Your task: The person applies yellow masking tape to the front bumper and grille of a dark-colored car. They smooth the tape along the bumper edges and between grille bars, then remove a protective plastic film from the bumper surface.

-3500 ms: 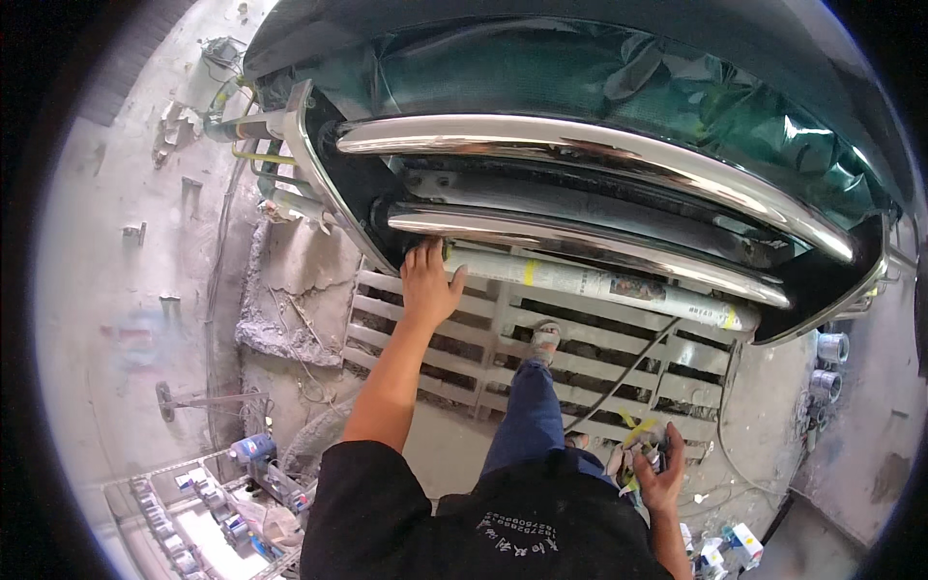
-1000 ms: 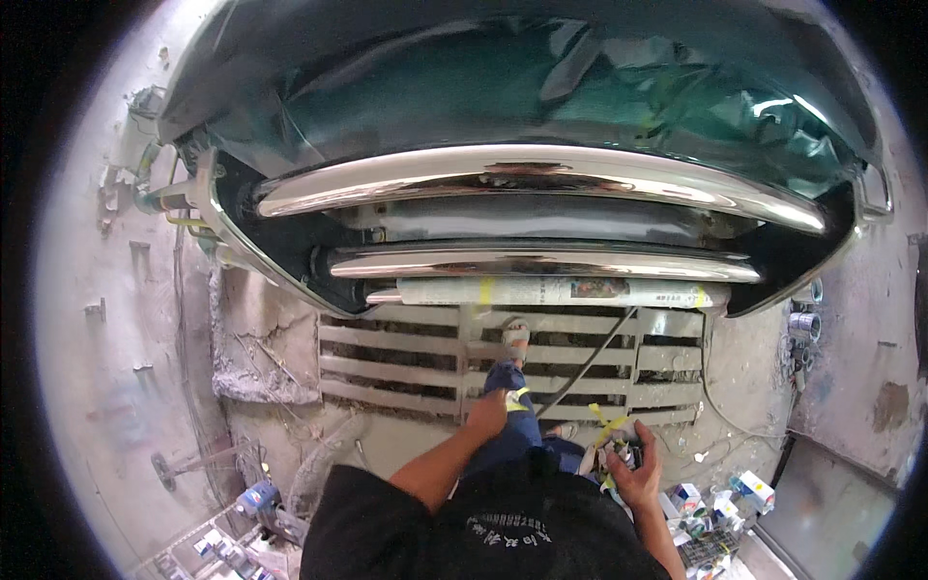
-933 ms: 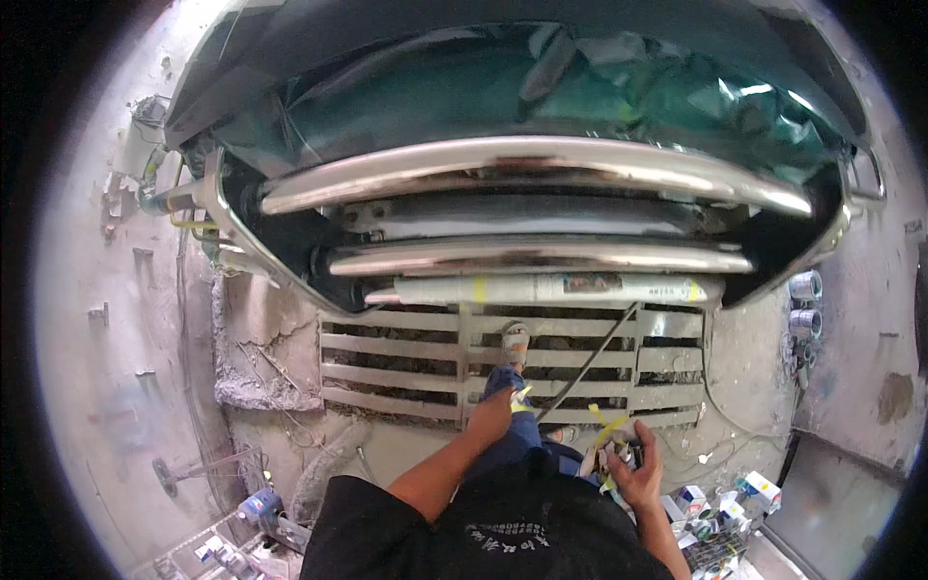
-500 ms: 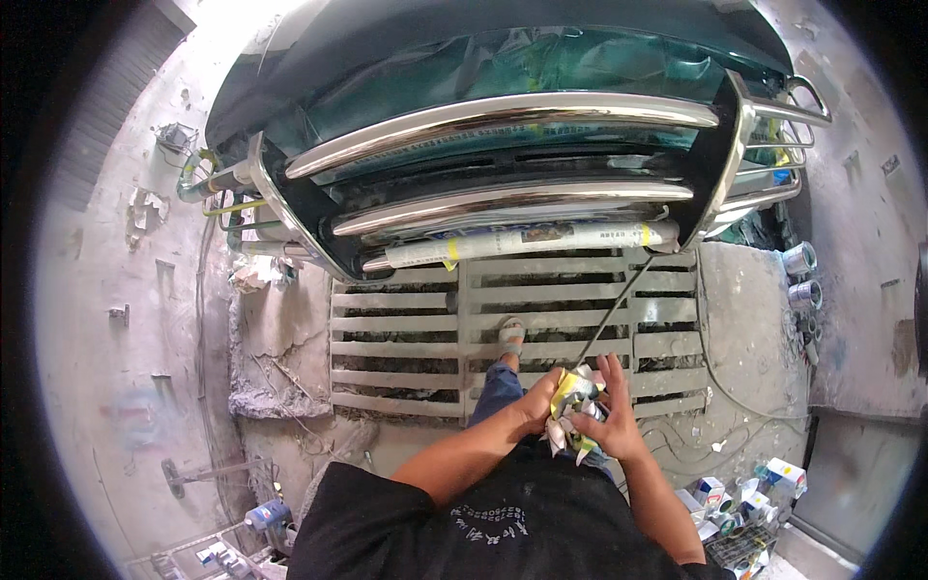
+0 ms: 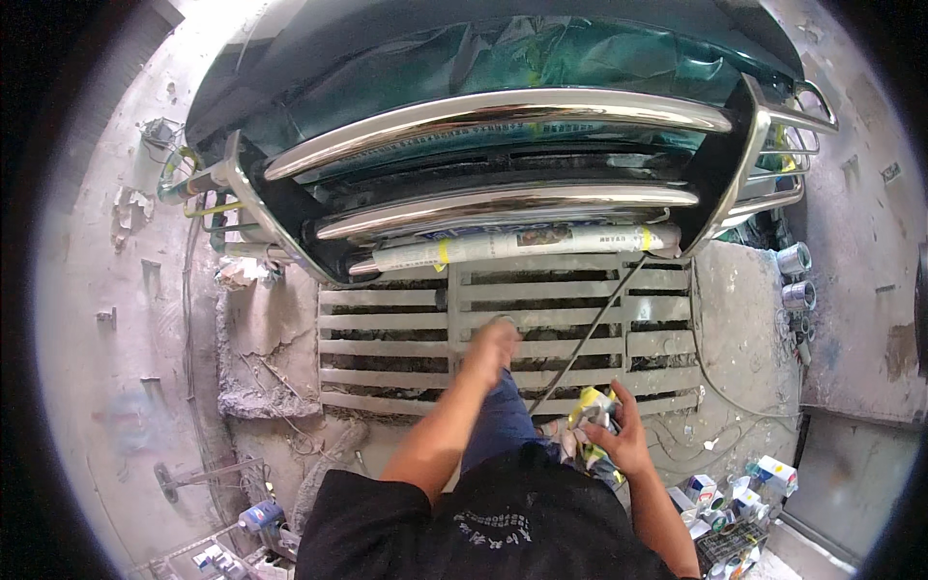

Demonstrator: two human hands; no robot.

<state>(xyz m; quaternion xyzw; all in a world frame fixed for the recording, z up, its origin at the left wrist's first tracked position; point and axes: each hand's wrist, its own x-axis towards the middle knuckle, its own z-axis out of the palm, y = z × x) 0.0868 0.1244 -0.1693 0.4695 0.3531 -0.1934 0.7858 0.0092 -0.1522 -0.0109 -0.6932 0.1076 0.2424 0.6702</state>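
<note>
- Right hand (image 5: pixel 628 443) is grasping the wad (image 5: pixel 592 410), near right; keeping it bunched helps.
- Left hand (image 5: pixel 495 350) is blurring over the grate (image 5: pixel 387 348); can't tell its grip.
- Wrapped bar (image 5: pixel 590 239) is lying far.

Scuffed, pale walls (image 5: pixel 97 261) flank us, brightest at the left one's far end; between them a slatted grate (image 5: pixel 387 348) sits in the dusty floor (image 5: pixel 744 329), crumbling concrete (image 5: pixel 266 338) along its left edge.
</note>
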